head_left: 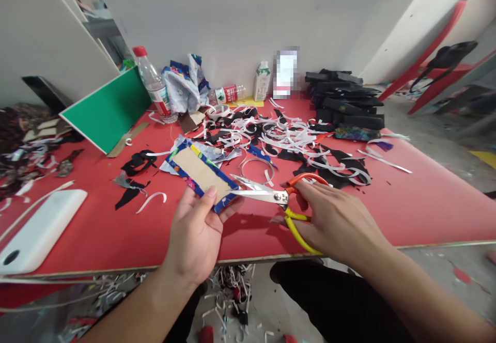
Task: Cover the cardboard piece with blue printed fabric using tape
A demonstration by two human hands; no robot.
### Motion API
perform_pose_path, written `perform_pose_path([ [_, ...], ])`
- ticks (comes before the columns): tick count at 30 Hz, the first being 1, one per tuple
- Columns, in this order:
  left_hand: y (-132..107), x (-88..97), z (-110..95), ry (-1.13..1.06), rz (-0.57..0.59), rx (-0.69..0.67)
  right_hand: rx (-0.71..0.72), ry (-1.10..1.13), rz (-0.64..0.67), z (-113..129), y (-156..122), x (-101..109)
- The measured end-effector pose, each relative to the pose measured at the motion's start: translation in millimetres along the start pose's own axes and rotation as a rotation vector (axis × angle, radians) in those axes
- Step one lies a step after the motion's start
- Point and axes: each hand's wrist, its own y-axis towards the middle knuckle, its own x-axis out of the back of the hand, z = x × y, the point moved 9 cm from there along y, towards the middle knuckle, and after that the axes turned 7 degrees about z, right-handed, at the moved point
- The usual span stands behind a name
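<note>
My left hand (199,229) grips a flat cardboard piece with blue patterned fabric folded round its edges (201,170), thumb on the tan face. My right hand (329,211) is closed round scissors (267,193) with one orange and one yellow handle. Their blades are slightly parted and point left, the tips at the piece's near right corner. From this view I cannot tell whether the blades touch the fabric. Light blue fabric (227,154) lies on the table just behind the piece, next to a thin ring (258,170).
White strips and black scraps (287,136) cover the back of the red table (418,203). Behind them stand a red-capped bottle (155,87), a lying bottle (230,93), a carton (262,80) and stacked black pieces (344,100). A green board (110,110) and white power bank (44,232) are at left.
</note>
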Motion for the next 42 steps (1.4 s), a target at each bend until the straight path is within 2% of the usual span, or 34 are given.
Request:
perform_pose_path([
  [3, 1, -1.3, 2, -0.008, 0.012, 0.05, 0.051, 0.008, -0.034, -2, -1, 2],
  [12, 1, -4.1, 1, 0.114, 0.071, 0.135, 0.103, -0.063, -0.024, -3, -2, 3],
  [19, 1, 3.0, 5, 0.115, -0.04, 0.141, -0.03, -0.217, 0.086, -12, -4, -9],
  [24, -4, 11.4, 12, 0.067, -0.16, 0.079, -0.115, -0.246, 0.172, -7, -2, -18],
  [30, -5, 15.5, 14, 0.056, -0.182, 0.05, -0.213, -0.243, 0.296, -3, -2, -27],
  [37, -5, 13.8, 9, 0.07, -0.187, 0.038, -0.198, -0.258, 0.24, -2, -5, -27],
  [42, -8, 9.1, 7, 0.039, -0.181, 0.04, -0.245, -0.205, 0.229, -9, -7, -26],
])
